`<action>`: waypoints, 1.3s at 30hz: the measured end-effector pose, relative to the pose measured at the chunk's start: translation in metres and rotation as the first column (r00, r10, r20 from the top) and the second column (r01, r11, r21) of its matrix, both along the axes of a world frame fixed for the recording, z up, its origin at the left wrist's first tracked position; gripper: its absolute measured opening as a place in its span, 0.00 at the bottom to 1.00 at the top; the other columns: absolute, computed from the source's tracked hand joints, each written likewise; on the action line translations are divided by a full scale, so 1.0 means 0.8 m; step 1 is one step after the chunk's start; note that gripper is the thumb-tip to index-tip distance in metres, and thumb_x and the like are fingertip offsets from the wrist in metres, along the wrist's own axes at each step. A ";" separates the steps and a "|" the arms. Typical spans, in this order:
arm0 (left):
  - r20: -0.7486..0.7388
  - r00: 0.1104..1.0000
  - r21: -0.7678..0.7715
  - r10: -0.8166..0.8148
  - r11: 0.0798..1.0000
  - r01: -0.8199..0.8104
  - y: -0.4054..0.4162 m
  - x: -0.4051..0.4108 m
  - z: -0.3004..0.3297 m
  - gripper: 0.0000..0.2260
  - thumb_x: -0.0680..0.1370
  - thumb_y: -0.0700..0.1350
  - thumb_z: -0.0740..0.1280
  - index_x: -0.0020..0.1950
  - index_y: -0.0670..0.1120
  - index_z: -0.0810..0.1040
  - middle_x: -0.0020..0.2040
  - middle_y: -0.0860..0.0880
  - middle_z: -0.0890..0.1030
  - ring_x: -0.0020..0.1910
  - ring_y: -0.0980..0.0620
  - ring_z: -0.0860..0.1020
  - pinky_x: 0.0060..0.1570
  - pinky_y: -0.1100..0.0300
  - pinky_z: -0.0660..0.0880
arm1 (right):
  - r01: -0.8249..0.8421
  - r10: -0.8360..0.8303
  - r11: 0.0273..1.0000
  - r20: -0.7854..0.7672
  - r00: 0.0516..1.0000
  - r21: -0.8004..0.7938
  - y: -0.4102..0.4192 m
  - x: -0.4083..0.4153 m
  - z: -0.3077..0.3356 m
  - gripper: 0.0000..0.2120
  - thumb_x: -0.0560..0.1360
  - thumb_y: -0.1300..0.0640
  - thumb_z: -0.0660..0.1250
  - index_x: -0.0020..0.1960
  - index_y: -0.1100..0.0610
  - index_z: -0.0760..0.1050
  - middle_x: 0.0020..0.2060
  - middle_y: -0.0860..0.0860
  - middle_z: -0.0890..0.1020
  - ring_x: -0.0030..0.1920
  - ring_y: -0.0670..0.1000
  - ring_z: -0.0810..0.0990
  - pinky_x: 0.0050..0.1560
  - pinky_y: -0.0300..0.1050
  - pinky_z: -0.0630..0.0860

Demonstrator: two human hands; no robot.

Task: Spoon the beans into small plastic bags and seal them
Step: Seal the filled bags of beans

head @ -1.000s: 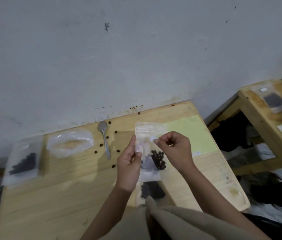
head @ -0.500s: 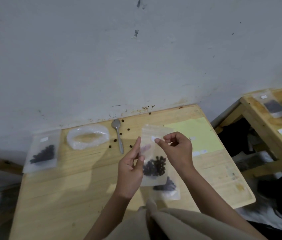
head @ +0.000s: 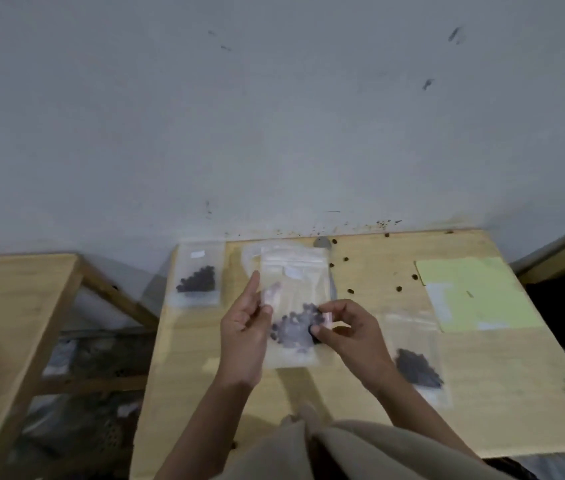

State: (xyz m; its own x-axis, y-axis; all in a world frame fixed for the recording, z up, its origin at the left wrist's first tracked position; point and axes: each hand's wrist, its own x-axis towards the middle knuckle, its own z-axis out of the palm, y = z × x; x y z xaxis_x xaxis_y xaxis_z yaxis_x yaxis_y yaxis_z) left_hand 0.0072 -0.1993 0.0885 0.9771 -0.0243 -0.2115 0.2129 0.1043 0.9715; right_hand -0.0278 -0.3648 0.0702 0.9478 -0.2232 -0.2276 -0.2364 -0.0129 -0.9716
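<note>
**poster1:** Pinching the small plastic bag (head: 291, 306) from both sides, mid-frame, held up off the table (head: 481, 393). Left hand (head: 244, 337) on the left edge, thumb against the plastic, index finger sticking straight up. Right hand (head: 346, 329) curled round the lower right edge, right next to the beans (head: 296, 325).

**poster2:** Different from half a second back though? Right hand was up near the top strip then, now down level with the beans. Whole view swung too, so the bag sits more centre-frame.

**poster1:** Yep. Probably means done pressing the zip and now checking or flattening. Can't tell if the seal is actually closed, way too blurry.

**poster2:** Looks of the bag itself?

**poster1:** Clear, upright, white label patch near the top, dark beans clumped in the lower half. Two more filled bags lying flat: one (head: 198, 278) upper left of the table, another (head: 417, 367) lower right. Loose beans (head: 350, 291) scattered near the far edge, so still some left to spoon.
</note>
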 end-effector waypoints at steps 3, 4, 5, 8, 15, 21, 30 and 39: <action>-0.007 0.999 0.081 0.033 0.996 -0.033 0.045 0.012 -0.004 0.21 0.78 0.39 0.65 0.69 0.55 0.70 0.62 0.58 0.78 0.59 0.61 0.77 0.59 0.59 0.76 | -0.003 0.003 1.000 -0.011 1.000 0.005 0.047 0.014 -0.007 0.10 0.67 0.67 0.75 0.45 0.58 0.78 0.45 0.61 0.80 0.35 0.55 0.83 0.40 0.50 0.82; 0.000 0.999 0.129 0.052 0.990 -0.052 0.060 0.015 -0.007 0.21 0.78 0.40 0.66 0.68 0.57 0.71 0.59 0.60 0.79 0.57 0.62 0.77 0.57 0.61 0.76 | 0.007 -0.007 1.000 -0.012 1.000 0.008 0.062 0.021 -0.010 0.11 0.67 0.68 0.75 0.45 0.58 0.78 0.44 0.60 0.80 0.34 0.53 0.83 0.39 0.48 0.81; 0.005 0.998 0.183 0.067 0.981 -0.067 0.074 0.019 -0.011 0.20 0.78 0.40 0.66 0.67 0.57 0.71 0.57 0.62 0.79 0.55 0.62 0.78 0.55 0.63 0.76 | 0.015 -0.015 1.000 -0.013 1.000 0.013 0.077 0.029 -0.013 0.11 0.66 0.69 0.75 0.45 0.59 0.78 0.43 0.59 0.81 0.34 0.53 0.83 0.38 0.46 0.81; -0.004 0.999 0.377 0.050 0.925 -0.045 0.118 0.037 -0.031 0.19 0.77 0.38 0.67 0.67 0.48 0.74 0.60 0.54 0.78 0.54 0.59 0.77 0.55 0.62 0.76 | 0.040 -0.041 0.999 -0.048 0.998 -0.028 0.120 0.059 -0.029 0.11 0.66 0.67 0.75 0.44 0.57 0.78 0.42 0.56 0.82 0.41 0.56 0.83 0.42 0.50 0.82; -0.011 0.998 0.587 0.066 0.808 -0.047 0.183 0.092 -0.062 0.14 0.75 0.37 0.68 0.61 0.41 0.76 0.57 0.47 0.76 0.48 0.55 0.75 0.40 0.75 0.71 | -0.021 -0.005 0.969 -0.106 0.994 -0.244 0.197 0.141 -0.061 0.12 0.66 0.61 0.77 0.45 0.53 0.76 0.40 0.47 0.79 0.42 0.47 0.79 0.42 0.41 0.78; -0.013 0.999 0.791 -0.036 0.611 0.032 0.208 0.151 -0.106 0.13 0.76 0.38 0.66 0.60 0.35 0.76 0.58 0.38 0.77 0.54 0.40 0.77 0.56 0.53 0.73 | -0.210 0.145 0.837 -0.165 0.976 -0.506 0.227 0.206 -0.086 0.13 0.68 0.54 0.75 0.50 0.56 0.78 0.42 0.50 0.77 0.40 0.50 0.77 0.42 0.39 0.73; -0.054 0.984 0.924 -0.170 0.365 0.114 0.214 0.184 -0.125 0.18 0.77 0.45 0.63 0.67 0.46 0.71 0.68 0.45 0.69 0.63 0.43 0.68 0.60 0.51 0.66 | -0.322 0.181 0.727 -0.284 0.942 -0.606 0.243 0.236 -0.104 0.19 0.73 0.51 0.70 0.61 0.55 0.72 0.56 0.54 0.69 0.49 0.56 0.77 0.52 0.44 0.74; 0.000 0.982 0.907 -0.187 0.414 0.079 0.204 0.176 -0.108 0.18 0.78 0.45 0.63 0.68 0.45 0.71 0.69 0.45 0.69 0.65 0.44 0.66 0.64 0.51 0.65 | -0.220 0.167 0.813 -0.146 0.975 -0.539 0.217 0.200 -0.087 0.18 0.75 0.54 0.66 0.64 0.54 0.72 0.54 0.51 0.69 0.46 0.50 0.77 0.51 0.39 0.74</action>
